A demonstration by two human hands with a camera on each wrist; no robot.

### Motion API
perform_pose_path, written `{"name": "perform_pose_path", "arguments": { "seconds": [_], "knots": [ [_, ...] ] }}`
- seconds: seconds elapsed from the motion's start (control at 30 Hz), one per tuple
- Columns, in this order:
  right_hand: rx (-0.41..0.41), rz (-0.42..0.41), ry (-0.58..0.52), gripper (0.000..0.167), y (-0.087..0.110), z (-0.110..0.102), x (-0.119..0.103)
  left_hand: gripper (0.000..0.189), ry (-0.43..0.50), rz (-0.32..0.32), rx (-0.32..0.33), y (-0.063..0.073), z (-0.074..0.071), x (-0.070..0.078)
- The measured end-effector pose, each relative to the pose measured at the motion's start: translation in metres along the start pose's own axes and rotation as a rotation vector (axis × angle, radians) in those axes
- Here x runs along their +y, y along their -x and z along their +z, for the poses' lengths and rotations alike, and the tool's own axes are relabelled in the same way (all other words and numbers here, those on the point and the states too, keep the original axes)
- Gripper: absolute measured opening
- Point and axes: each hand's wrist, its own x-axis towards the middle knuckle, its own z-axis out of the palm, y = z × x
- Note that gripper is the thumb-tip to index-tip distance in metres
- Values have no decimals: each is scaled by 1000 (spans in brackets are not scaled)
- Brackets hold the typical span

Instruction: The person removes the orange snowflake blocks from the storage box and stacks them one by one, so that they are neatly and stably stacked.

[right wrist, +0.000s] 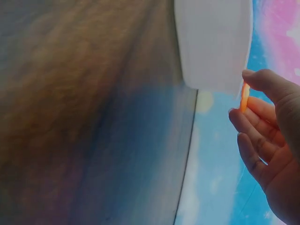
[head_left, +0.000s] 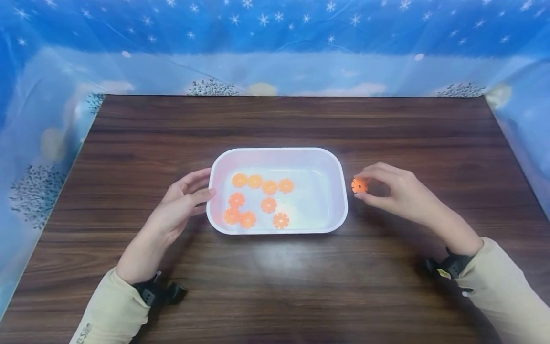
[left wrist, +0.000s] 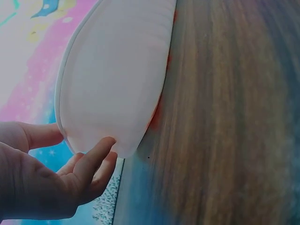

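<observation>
A white plastic tub [head_left: 277, 230] with rounded corners stands on the table. My left hand [head_left: 182, 200] holds its left end, thumb over the rim and fingers against the outer wall; the left wrist view shows those fingers [left wrist: 96, 161] on the side. Between thumb and fingertips, my right hand [head_left: 393, 191] pinches an orange interlocking disc [head_left: 359, 185], notched round the edge with a hole in the middle. This disc is just outside the tub's right end, and in the right wrist view the held disc [right wrist: 244, 97] appears edge-on.
Several more orange discs lie in the tub, mostly toward its left half, including one disc [head_left: 281, 220] near the front wall. Dark wood-grain table [head_left: 275, 286] extends all round the tub. A blue snowflake-patterned cloth [head_left: 275, 38] hangs behind and beside the table.
</observation>
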Motion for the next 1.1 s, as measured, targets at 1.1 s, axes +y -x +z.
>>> {"name": "perform_pose_path", "arguments": {
  "seconds": [1.1],
  "knots": [
    [-167, 39, 103, 32, 8, 28, 14, 55, -16, -40, 50, 1, 4, 4]
  ]
}}
